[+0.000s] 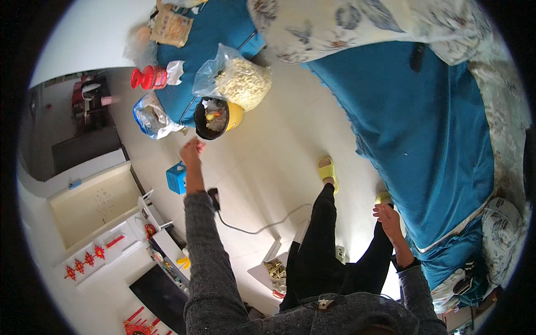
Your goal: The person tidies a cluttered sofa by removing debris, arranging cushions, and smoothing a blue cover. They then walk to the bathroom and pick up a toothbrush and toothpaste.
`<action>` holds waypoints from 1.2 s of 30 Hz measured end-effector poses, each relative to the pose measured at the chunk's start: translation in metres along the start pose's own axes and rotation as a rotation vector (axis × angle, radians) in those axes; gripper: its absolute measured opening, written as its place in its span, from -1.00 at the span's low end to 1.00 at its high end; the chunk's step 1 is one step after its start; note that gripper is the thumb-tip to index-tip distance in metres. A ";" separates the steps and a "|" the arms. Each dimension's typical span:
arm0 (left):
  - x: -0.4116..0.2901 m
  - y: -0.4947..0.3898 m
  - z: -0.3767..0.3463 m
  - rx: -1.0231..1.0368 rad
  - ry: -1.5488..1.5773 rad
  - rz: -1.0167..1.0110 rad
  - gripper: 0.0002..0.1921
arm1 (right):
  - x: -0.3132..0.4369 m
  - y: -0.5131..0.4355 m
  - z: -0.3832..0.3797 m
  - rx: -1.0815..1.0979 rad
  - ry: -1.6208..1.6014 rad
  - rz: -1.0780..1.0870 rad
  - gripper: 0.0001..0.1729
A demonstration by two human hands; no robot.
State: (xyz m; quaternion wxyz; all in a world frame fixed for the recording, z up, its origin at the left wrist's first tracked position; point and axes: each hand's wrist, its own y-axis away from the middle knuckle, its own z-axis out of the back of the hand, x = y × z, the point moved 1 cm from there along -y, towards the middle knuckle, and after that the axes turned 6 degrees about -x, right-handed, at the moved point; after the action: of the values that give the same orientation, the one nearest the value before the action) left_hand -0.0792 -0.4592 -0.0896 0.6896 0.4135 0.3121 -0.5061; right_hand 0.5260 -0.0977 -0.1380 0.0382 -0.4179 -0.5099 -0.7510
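My left hand is reached out over the floor, just below the black-rimmed yellow waste bin; its fingers are curled and blurred, and whether they hold something is unclear. Food scraps lie in the bin. Beside it, a clear plastic bag of pale pieces leans by a blue-covered table. My right hand hangs over my right leg, fingers loosely bent and nothing visible in it.
A red-lidded jar, a brown packet and a white-blue plastic bag are at the table. A blue stool and a grey cable are on the floor. A blue-covered bed or sofa stands at right.
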 end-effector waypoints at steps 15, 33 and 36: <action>-0.003 -0.214 0.097 -0.464 -0.118 0.207 -0.86 | 0.051 0.011 -0.069 0.125 0.290 -0.096 -0.74; 0.075 -0.073 -0.143 0.848 -0.080 0.471 -0.90 | 0.021 0.041 -0.063 -0.069 0.252 0.108 -0.72; 0.053 0.046 -0.241 1.041 -0.362 0.126 -0.91 | 0.003 0.048 -0.038 -0.192 0.198 0.036 -0.74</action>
State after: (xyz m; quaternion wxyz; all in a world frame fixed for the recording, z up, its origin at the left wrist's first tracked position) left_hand -0.0226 -0.2622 -0.2343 0.4656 0.6242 -0.1281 -0.6141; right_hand 0.5248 -0.1495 -0.1056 0.0615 -0.3525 -0.4220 -0.8330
